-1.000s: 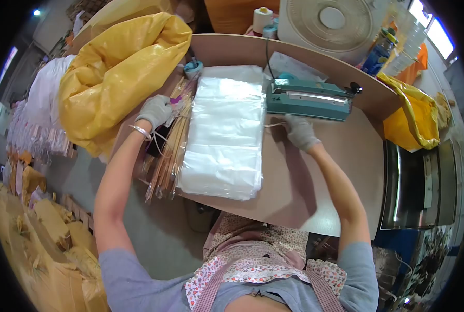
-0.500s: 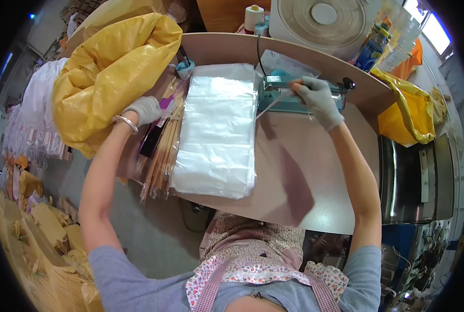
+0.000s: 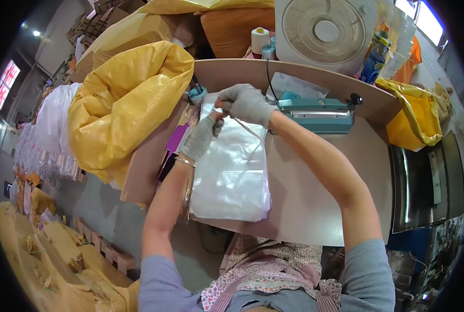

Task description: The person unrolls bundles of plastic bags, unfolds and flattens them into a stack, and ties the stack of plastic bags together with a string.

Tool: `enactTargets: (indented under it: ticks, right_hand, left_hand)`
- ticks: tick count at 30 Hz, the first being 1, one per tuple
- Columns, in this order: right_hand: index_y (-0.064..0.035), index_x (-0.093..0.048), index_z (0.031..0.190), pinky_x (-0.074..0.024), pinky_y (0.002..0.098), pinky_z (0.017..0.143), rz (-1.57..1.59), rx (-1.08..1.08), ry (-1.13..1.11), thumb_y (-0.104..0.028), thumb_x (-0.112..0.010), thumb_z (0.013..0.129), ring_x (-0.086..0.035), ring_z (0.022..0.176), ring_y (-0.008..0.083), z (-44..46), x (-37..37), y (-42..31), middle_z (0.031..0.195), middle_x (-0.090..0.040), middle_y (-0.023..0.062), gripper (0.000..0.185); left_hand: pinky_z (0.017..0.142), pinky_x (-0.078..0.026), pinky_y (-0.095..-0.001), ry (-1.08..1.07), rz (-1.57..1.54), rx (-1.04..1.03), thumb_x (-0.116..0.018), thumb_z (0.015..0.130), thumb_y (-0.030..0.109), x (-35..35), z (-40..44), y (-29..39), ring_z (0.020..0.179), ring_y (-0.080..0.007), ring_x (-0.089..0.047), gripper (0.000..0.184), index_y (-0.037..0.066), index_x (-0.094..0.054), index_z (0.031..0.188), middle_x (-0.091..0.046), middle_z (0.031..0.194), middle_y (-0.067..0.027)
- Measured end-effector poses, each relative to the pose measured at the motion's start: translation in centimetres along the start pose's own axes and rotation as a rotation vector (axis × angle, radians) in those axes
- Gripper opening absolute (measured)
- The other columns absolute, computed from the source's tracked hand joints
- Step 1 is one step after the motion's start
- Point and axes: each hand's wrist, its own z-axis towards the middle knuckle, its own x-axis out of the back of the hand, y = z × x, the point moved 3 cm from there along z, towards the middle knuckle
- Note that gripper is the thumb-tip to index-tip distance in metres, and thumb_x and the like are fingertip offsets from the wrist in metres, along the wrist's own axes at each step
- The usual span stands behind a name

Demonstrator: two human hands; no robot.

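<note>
My two gloved hands meet over the far end of a stack of clear plastic bags (image 3: 232,182). My right hand (image 3: 247,104) is closed, and a thin pale strip (image 3: 250,131) trails from it across the bags. Fingertips touching or nearly touching it, my left hand (image 3: 201,138) is curled closed too; whatever it pinches is hidden. Purple cards (image 3: 177,138) lie just left of my left wrist, beside the stack. A teal heat sealer (image 3: 315,115) stands to the right of my right hand, its arm lying low along the base.
A large yellow sack (image 3: 128,109) bulges at the left. Behind the raised table edge (image 3: 232,67) are a thread cone (image 3: 260,40), a box fan (image 3: 325,31) and a blue bottle (image 3: 373,60). A yellow bag (image 3: 416,122) hangs at the right.
My right hand has left the sealer and come left over the bags with the strip. My left hand has moved right from the purple cards to meet it. The view has shifted slightly.
</note>
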Motion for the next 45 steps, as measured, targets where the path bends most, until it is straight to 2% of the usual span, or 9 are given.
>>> enactTargets:
  ticks: [8, 11, 13, 16, 21, 25, 27, 35, 45]
  right_hand:
    - [-0.0207, -0.070, 0.096, -0.0472, 0.0306, 0.077, -0.076, -0.072, -0.078, -0.033, -0.056, 0.085, -0.065, 0.083, 0.0141, -0.8, 0.6, 1.6, 0.079, -0.069, -0.0010, 0.021]
    - [-0.0194, -0.065, 0.107, -0.0464, 0.0320, 0.081, -0.056, -0.100, -0.108, -0.034, -0.052, 0.087, -0.065, 0.089, 0.0187, -0.7, 0.8, 2.0, 0.096, -0.069, 0.0031, 0.028]
    - [-0.0117, -0.056, 0.119, -0.0466, 0.0344, 0.083, 0.149, 0.128, 0.300, -0.034, -0.049, 0.090, -0.064, 0.089, 0.0211, -1.4, 1.9, 3.8, 0.103, -0.066, 0.0090, 0.037]
    - [-0.0023, -0.053, 0.098, -0.0494, 0.0275, 0.068, 0.468, -0.247, 0.468, -0.027, -0.047, 0.093, -0.061, 0.075, 0.0141, -3.1, 2.4, 10.1, 0.087, -0.064, 0.0095, 0.026]
    - [-0.0054, -0.058, 0.103, -0.0486, 0.0356, 0.072, 0.448, -0.318, 0.325, -0.019, -0.052, 0.086, -0.062, 0.076, 0.0285, -7.2, -1.9, 16.1, 0.087, -0.065, 0.0136, 0.022]
    - [-0.0052, -0.060, 0.107, -0.0482, 0.0287, 0.070, 0.753, -0.461, 0.403, -0.007, -0.052, 0.084, -0.058, 0.074, 0.0175, -8.7, -2.5, 13.7, 0.089, -0.060, 0.0084, 0.024]
    - [-0.0061, -0.063, 0.101, -0.0475, 0.0305, 0.071, -0.317, -0.011, 0.729, -0.011, -0.058, 0.083, -0.059, 0.077, 0.0222, -9.9, -0.8, 10.0, 0.091, -0.058, 0.0089, 0.019]
    - [-0.0038, -0.065, 0.088, -0.0464, 0.0344, 0.071, 0.147, -0.304, 0.479, -0.017, -0.064, 0.080, -0.059, 0.075, 0.0250, -9.2, -1.6, 11.6, 0.082, -0.058, 0.0120, 0.016]
    - [-0.0043, -0.064, 0.081, -0.0469, 0.0349, 0.071, 0.166, -0.436, 0.462, -0.017, -0.065, 0.077, -0.060, 0.075, 0.0252, -13.6, -4.8, 10.4, 0.083, -0.060, 0.0118, 0.013]
  left_hand:
    - [0.072, -0.047, -0.0386, -0.059, 1.237, -0.980, -0.055, 0.089, 0.017, -7.0, 0.5, -3.3, 0.078, -0.0306, -0.060, 0.013, 0.007, -0.064, 0.089, -0.063, 0.084, -0.0147]
    - [0.069, -0.047, -0.0370, -0.051, 0.922, -0.988, -0.053, 0.090, 0.014, -7.3, 1.2, -3.3, 0.074, -0.0287, -0.060, 0.014, 0.005, -0.064, 0.088, -0.064, 0.083, -0.0126]
    - [0.069, -0.047, -0.0336, -0.065, 0.784, -0.678, -0.052, 0.091, 0.014, -7.0, 1.0, -3.7, 0.071, -0.0241, -0.059, 0.015, 0.004, -0.063, 0.089, -0.064, 0.082, -0.0112]
    - [0.069, -0.046, -0.0305, -0.092, 0.662, -0.548, -0.051, 0.092, 0.014, -6.4, 0.8, -3.8, 0.069, -0.0192, -0.056, 0.016, 0.003, -0.062, 0.090, -0.063, 0.081, -0.0098]
    - [0.071, -0.042, -0.0219, -0.127, 0.600, -0.522, -0.048, 0.096, 0.018, -6.5, 1.6, -3.5, 0.072, -0.0059, -0.047, 0.021, 0.003, -0.060, 0.088, -0.056, 0.078, 0.0012]
    - [0.069, -0.044, -0.0249, -0.103, 0.527, -0.474, -0.048, 0.095, 0.018, -6.7, 1.8, -3.9, 0.069, -0.0091, -0.051, 0.022, 0.002, -0.059, 0.086, -0.056, 0.075, -0.0016]
    - [0.069, -0.044, -0.0249, -0.142, 0.596, -0.492, -0.047, 0.095, 0.019, -7.1, 1.7, -3.0, 0.069, -0.0095, -0.050, 0.022, 0.002, -0.058, 0.086, -0.057, 0.075, -0.0019]
    - [0.069, -0.044, -0.0262, -0.268, 0.829, -0.487, -0.044, 0.097, 0.022, -8.3, 2.9, -2.7, 0.069, -0.0119, -0.052, 0.025, 0.003, -0.056, 0.087, -0.058, 0.074, -0.0031]
    - [0.052, -0.041, -0.0193, -0.256, 0.481, 0.114, -0.051, 0.094, 0.025, -7.3, 3.2, -2.2, 0.057, -0.0045, -0.052, 0.022, 0.007, -0.063, 0.092, -0.067, 0.078, -0.0040]
